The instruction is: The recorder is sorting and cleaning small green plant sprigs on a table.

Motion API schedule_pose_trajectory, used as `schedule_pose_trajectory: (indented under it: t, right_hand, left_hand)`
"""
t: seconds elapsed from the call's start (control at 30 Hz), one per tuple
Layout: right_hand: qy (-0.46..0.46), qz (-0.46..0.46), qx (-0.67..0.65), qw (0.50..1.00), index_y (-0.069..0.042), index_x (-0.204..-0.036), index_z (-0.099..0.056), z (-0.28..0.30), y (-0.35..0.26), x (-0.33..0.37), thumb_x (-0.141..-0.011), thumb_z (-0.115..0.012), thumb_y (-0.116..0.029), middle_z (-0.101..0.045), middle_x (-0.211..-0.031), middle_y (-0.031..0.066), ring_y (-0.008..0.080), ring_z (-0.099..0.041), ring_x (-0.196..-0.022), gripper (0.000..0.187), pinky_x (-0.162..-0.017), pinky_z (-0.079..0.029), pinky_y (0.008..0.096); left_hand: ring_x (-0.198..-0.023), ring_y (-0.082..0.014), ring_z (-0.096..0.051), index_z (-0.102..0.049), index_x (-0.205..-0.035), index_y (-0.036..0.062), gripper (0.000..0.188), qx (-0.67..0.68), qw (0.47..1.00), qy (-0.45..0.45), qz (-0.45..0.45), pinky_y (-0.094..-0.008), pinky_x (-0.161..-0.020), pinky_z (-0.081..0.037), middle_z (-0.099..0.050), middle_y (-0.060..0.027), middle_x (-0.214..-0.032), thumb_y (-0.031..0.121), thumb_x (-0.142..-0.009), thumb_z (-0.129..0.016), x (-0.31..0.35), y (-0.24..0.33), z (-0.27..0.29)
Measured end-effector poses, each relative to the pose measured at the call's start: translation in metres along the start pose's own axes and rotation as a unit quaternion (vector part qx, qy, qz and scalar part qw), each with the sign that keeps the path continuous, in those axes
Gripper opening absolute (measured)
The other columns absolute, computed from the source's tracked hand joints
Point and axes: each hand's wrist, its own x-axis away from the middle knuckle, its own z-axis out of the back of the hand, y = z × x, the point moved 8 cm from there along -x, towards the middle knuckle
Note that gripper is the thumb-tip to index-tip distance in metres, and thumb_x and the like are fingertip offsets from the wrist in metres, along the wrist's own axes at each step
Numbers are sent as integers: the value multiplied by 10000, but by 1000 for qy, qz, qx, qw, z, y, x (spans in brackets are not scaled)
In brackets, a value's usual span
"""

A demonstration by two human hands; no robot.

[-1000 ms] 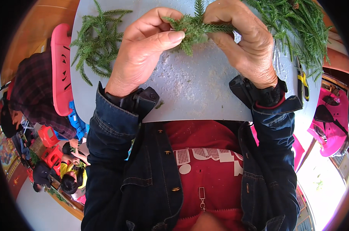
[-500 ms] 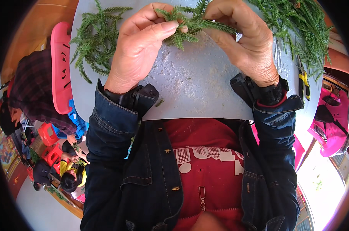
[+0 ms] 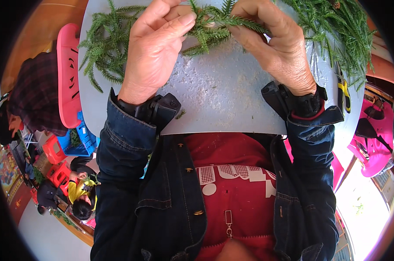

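Between my two hands, over the far part of a grey table, hangs a green conifer sprig with several needled branches. My left hand pinches its left side between thumb and fingers. On the other side, my right hand is closed with thumb and forefinger on a branch of it. The fingertips are partly hidden by the needles. A loose pile of green sprigs lies beyond my left hand, and a bigger heap of conifer branches is at the far right.
Yellow-and-black handled pliers or cutters lie at the table's right edge. A pink chair stands on the left, with a blue crate and a red stool near it. Several people sit or bend at the left; another pink chair is at right.
My left hand has shifted slightly left and up, and the sprig is turned, its lower branch now spread out. At the left, the bending person's hand has drawn back from the blue crate.
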Motion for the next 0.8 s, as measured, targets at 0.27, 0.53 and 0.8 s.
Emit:
schedule_pose_trajectory:
  t: [0.27, 0.53, 0.8]
  right_hand:
    - [-13, -26, -8, 1000, -28, -924, -523, 1, 4, 10, -700, -540, 140, -477, -779, 65, 160, -475, -673, 280, -588, -384, 279]
    - [16, -118, -165, 979, -8, -936, -520, -8, 21, 18, -749, -467, 146, -495, -802, 16, 79, -484, -669, 248, -585, -395, 215]
    - [63, -122, -113, 984, -5, -943, -516, 1, 31, 25, -766, -490, 125, -500, -774, -13, 39, -474, -673, 221, -577, -388, 194]
  left_hand:
    - [-710, -60, -465, -443, -1210, -48, 394, -252, 873, 372, 191, -178, -625, -336, -531, -4, -848, -8, -831, -544, 22, 4, -11]
    - [-751, -78, -510, -460, -1184, -37, 372, -30, 998, -42, -33, -187, -667, -370, -582, -55, -933, 20, -832, -566, 3, 6, -12]
    - [-759, -89, -522, -523, -1025, -7, 198, -346, 835, 388, 182, -201, -667, -384, -568, -44, -826, 63, -848, -578, 26, 11, -16]
